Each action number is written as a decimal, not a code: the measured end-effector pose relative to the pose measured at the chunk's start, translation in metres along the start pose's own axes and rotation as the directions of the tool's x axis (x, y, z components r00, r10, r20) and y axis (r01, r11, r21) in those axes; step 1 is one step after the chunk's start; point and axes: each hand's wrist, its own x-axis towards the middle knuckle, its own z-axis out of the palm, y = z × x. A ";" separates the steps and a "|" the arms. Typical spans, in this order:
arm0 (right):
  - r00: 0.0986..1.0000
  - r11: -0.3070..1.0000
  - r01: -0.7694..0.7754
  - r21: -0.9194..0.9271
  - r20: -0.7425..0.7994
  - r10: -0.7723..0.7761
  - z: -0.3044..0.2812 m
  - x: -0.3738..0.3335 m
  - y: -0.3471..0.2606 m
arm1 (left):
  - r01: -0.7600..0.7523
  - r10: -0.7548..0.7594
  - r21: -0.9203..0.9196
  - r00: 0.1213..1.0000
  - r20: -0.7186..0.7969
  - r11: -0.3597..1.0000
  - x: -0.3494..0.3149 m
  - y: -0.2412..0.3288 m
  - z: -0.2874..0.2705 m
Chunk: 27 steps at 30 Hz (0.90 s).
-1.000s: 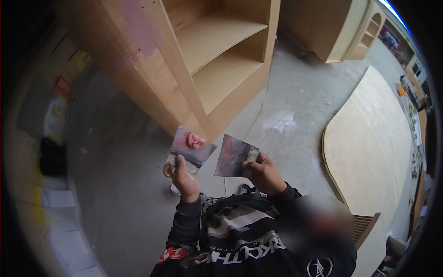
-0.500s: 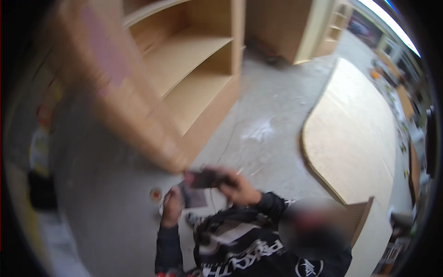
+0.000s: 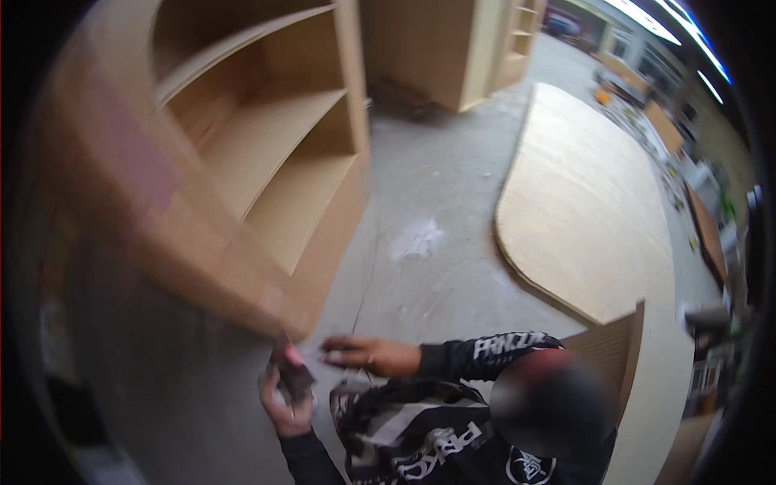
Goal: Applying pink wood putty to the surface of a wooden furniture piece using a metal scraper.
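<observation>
Low in the view, my left hand [image 3: 283, 411] is closed around a dark, flat piece [image 3: 297, 378] with a bright pink patch on its upper part. My right hand [image 3: 368, 356] reaches in from the right, its fingers pointing at that piece. Something thin and pale shows at the right fingertips, too blurred to name. Just beyond both hands is the lower corner of a pale wooden shelf unit [image 3: 295, 218], tilted in view. A faded pink patch [image 3: 133, 162] marks its near side panel, which is smeared by motion.
A large curved plywood panel [image 3: 590, 210] lies on the grey concrete floor [image 3: 404, 291] to the right. Another wooden cabinet [image 3: 428, 56] stands at the back. At lower right is a pale board with a brown edge [image 3: 634, 356]. Mixed boards and goods line the far right wall.
The view has swung, shifting the furniture leftward. The dark piece was at my right hand and now sits in my left. My right hand's fingers have straightened toward the left.
</observation>
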 end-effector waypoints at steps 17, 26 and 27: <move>0.772 0.577 0.609 -0.545 0.576 -0.270 -0.070 0.210 -0.050 | 0.108 -0.175 0.204 0.921 0.347 0.973 0.112 0.175 0.041; 0.869 0.537 0.466 -0.703 0.250 -0.427 -0.158 0.359 -0.122 | -0.100 0.133 -0.194 0.977 0.166 0.976 0.126 0.171 -0.041; 0.852 0.511 0.461 -0.726 0.201 -0.484 -0.171 0.384 -0.136 | -0.099 0.121 -0.233 0.989 0.082 0.967 0.129 0.163 -0.052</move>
